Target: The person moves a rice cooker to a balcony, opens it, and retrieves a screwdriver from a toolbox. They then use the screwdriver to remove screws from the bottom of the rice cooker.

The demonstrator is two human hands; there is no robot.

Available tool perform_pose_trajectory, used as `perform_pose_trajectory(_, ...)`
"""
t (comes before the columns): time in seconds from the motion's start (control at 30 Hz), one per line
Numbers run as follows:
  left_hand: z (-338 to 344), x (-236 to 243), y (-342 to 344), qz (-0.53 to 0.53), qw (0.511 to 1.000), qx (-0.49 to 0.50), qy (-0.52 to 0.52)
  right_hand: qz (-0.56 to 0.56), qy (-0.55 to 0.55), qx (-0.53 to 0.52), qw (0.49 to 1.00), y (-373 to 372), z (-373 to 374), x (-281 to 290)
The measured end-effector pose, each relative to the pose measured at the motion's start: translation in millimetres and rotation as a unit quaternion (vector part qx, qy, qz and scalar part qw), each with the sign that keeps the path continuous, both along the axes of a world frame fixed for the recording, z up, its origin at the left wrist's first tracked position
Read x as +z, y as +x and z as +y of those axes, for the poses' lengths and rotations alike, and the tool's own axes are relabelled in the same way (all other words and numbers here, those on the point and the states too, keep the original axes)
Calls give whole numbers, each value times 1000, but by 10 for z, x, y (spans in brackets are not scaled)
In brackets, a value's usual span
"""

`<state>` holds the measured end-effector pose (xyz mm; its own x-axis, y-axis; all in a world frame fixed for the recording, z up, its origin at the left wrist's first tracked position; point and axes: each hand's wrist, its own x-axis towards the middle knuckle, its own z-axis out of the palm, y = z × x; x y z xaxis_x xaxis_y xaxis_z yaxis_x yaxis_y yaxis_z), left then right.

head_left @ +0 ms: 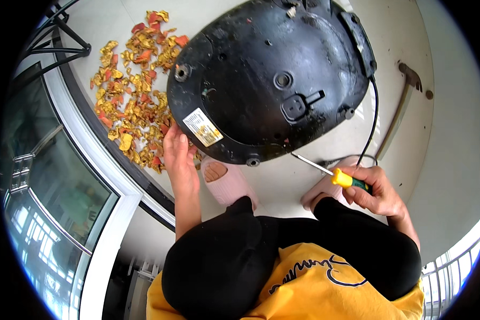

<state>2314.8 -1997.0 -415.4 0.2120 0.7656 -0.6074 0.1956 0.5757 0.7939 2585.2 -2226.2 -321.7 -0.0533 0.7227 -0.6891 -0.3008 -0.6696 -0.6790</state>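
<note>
A large black plastic appliance (240, 90) shows its scuffed underside, with round feet, screw holes and a white label (202, 127) near its lower left edge. My left hand (181, 160) touches the left rim just beside that label; its fingers are stretched out, partly behind the casing. In my right hand (376, 189) is a screwdriver (343, 178) with a yellow and green handle, gripped in closed fingers. Its metal shaft points up and left, and the tip lies close to the appliance's lower edge; I cannot tell whether they touch.
Dried yellow and red peel-like pieces (138, 90) are strewn on the floor at left. A hammer (402, 106) lies at right, past the black cord (376, 117). Glass door panels (64, 176) border the left side. My feet in pink slippers (226, 184) stand below the appliance.
</note>
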Motion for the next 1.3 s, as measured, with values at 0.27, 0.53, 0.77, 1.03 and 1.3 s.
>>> perform_pose_trajectory(0.27,-111,15,-13,-47,998,-2,-37,-203,8,59,977,-126,40,125)
perform_pose_trajectory(0.53,-212,-5,-54,-96,993,-3,-73,-302,-14,122,945,-243,278,422)
perform_pose_trajectory(0.77,-348,-95,-124,-122,986,-9,-112,-355,-7,145,923,-280,327,445)
perform_pose_trajectory(1.03,-378,-51,-152,-133,981,24,-142,-290,-41,133,947,-400,146,441)
perform_pose_trajectory(1.3,-367,-75,-166,-125,980,27,-151,-300,-4,121,946,-458,-11,362)
